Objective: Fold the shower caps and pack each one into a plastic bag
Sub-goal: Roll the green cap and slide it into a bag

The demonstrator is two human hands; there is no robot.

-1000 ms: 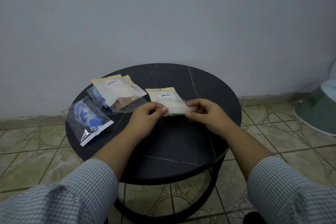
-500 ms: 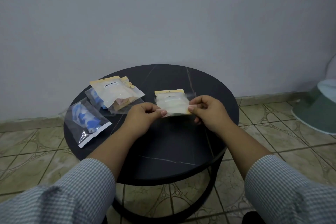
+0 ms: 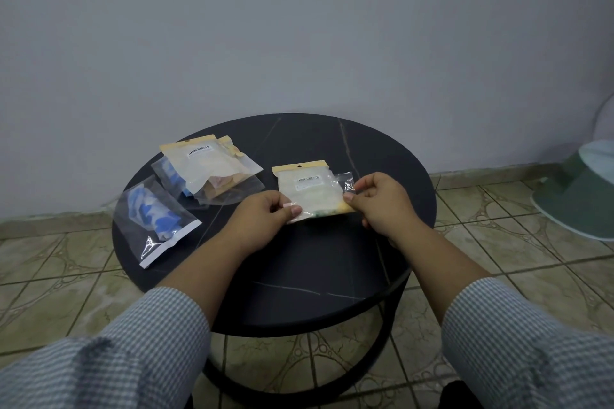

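Observation:
A clear plastic bag (image 3: 310,191) with a yellow header and a barcode label holds a pale folded shower cap. It is raised a little above the round black table (image 3: 299,259), tilted toward me. My left hand (image 3: 265,219) pinches its lower left corner. My right hand (image 3: 382,199) pinches its right edge, where a clear flap sticks out.
On the table's left lies a bag with a blue-patterned cap (image 3: 154,217). Behind it is a pile of several packed bags (image 3: 206,169). A green upturned basin (image 3: 581,189) stands on the tiled floor at the right. A grey wall rises behind the table.
Both hands have lifted the bag off the table and turned it upright toward me, so its label side faces the camera. The right hand's grip shifted to the flap side.

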